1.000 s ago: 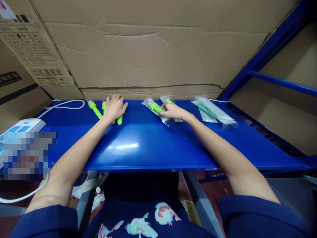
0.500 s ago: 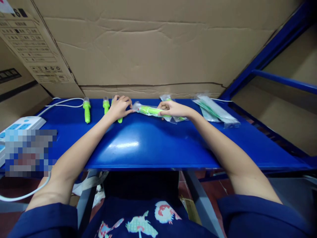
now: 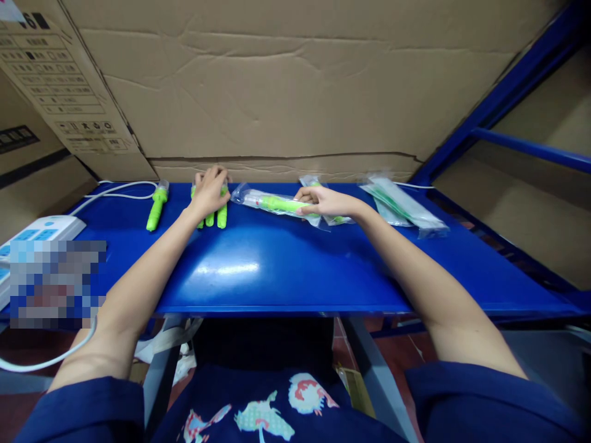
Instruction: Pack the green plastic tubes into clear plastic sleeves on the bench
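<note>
My left hand point(image 3: 210, 194) is curled over the clear-capped ends of three lime-green sticks point(image 3: 222, 216), which lie side by side on the blue table. Its fingers cover their upper parts. Another lime-green stick point(image 3: 156, 212) with a clear cap lies apart to the left, slightly slanted. With thumb and fingers closed, my right hand point(image 3: 318, 202) grips the end of a bagged green stick point(image 3: 279, 204) in clear plastic. The open-looking end of that bag points toward my left hand. Beneath my right hand, another bagged green stick point(image 3: 339, 219) lies partly hidden.
Several flat clear bags with green inside point(image 3: 401, 203) lie to the right. A white power strip point(image 3: 44, 237) and white cable point(image 3: 124, 187) occupy the left. Cardboard point(image 3: 277, 92) walls the back of the blue table point(image 3: 286, 271); a blue metal frame point(image 3: 521, 144) borders the right.
My left hand has moved left from beside the bag end, and the sticks under it now lie closer together. The leftmost stick has tilted. My right hand has hardly moved.
</note>
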A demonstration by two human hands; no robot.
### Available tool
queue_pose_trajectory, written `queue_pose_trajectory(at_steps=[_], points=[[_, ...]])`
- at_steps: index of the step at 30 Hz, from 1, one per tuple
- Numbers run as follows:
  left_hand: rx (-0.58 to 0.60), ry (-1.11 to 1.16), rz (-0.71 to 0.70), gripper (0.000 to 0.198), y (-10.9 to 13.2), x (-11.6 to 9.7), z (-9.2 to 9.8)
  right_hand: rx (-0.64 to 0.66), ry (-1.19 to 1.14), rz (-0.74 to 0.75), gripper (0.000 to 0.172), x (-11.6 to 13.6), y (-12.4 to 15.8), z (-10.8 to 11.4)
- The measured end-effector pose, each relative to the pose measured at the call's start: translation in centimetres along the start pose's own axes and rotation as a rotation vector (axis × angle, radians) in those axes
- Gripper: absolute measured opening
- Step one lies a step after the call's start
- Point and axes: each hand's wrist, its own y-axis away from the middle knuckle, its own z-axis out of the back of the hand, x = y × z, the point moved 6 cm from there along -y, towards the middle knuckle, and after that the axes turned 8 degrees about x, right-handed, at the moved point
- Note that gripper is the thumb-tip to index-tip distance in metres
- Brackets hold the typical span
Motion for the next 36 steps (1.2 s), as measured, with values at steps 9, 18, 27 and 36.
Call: queue_pose_trajectory(at_steps=[9,18,27,36], points=[[0.13,0.132,-0.148,0.021,-0.1,-1.0,-0.7,-0.005,0.08,0.115,0.035,0.1,0.1,0.5],[0.284,0.416,-0.276,0.049,-0.8,0.1,-1.2,-0.007,0.003,0.104,0.033,-0.1,0.4,1.0],[0.088,0.787,-0.177,0.062,-1.0,-0.8,0.6,-0.01,-0.022,-0.012,0.041,-0.6,1.3,2.4],[-0.273,1.139,0.376,0.061,-1.5,5.8,3.1,-0.418,-0.173,-0.18,0.045,-3.3,7.5,9.5]])
